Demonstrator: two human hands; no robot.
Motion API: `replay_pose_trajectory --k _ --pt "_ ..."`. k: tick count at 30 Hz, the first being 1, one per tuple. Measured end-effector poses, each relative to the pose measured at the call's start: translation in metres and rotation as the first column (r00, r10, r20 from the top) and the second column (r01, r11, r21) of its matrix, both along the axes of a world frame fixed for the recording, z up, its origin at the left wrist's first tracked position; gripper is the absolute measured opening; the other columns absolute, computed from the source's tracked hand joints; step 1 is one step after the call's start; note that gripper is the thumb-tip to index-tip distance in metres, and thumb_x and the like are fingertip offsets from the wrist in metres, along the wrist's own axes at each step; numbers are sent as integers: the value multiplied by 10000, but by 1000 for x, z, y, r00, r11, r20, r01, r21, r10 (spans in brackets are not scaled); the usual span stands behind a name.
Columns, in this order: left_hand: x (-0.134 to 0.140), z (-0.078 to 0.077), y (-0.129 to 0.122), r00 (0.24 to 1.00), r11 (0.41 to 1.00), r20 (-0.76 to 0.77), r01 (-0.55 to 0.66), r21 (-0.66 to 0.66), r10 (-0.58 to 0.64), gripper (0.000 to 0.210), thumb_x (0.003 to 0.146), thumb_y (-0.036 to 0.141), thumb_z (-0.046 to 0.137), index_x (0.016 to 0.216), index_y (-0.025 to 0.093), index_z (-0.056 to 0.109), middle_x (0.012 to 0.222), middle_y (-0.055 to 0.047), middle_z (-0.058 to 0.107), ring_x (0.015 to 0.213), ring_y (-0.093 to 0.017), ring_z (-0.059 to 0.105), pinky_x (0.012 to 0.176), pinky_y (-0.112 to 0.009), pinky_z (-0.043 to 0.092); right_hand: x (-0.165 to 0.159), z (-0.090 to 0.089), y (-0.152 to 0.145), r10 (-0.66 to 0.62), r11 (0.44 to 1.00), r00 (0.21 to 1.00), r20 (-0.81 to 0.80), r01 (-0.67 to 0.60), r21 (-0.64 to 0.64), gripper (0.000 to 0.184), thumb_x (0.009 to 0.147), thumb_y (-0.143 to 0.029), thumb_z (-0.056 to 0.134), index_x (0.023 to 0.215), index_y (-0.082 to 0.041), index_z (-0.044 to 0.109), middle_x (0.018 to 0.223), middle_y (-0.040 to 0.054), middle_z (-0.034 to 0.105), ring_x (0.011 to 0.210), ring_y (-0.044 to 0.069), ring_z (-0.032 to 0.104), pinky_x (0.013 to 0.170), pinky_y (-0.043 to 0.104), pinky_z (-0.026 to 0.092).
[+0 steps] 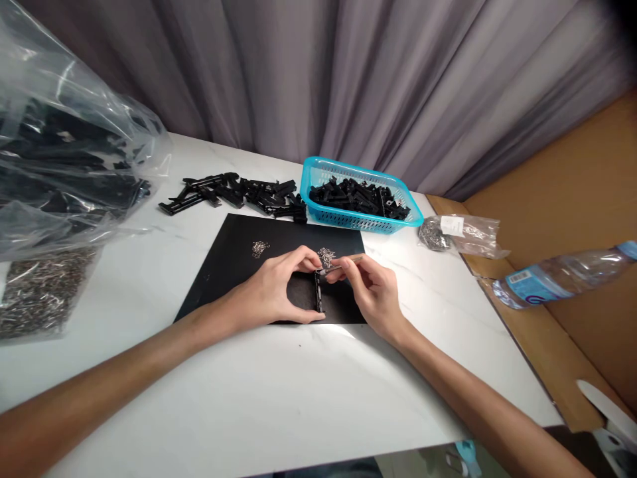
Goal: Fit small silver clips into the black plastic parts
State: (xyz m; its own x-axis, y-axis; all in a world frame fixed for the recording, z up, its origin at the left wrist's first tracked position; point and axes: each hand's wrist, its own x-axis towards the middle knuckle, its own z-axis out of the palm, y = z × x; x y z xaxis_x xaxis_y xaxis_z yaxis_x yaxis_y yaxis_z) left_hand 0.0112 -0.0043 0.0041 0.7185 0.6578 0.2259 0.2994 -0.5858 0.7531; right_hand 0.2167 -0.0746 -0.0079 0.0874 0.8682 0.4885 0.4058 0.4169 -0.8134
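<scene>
My left hand (271, 287) grips a narrow black plastic part (319, 293) by its two ends, thumb at the near end and fingers at the far end. Pinched in my right hand (377, 293) are slim metal tweezers (341, 265), their tip at the far end of the part. Whether the tips hold anything is too small to see. Both hands are over a black mat (223, 265). Just beyond the fingers lies a small pile of metal pieces (326, 256), and another pile of small metal pieces (259, 249) sits further left.
A blue basket (363, 222) of black parts stands behind the mat, with loose black parts (233, 191) beside it. Clear bags (44, 292) fill the left side. At right are a small bag (462, 232), a plastic bottle (542, 284) and cardboard (572, 186).
</scene>
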Motion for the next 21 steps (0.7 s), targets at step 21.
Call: replay_pose_trajectory --k 21 --pt "1 -5 1 1000 1000 1 11 17 -11 654 652 447 920 1150 257 542 1182 -42 690 1133 -265 700 1026 -418 580 0 0 2 -47 999 978 -204 42 -31 286 1070 -451 538 964 -199 623 798 43 778 641 160 747 640 306 622"
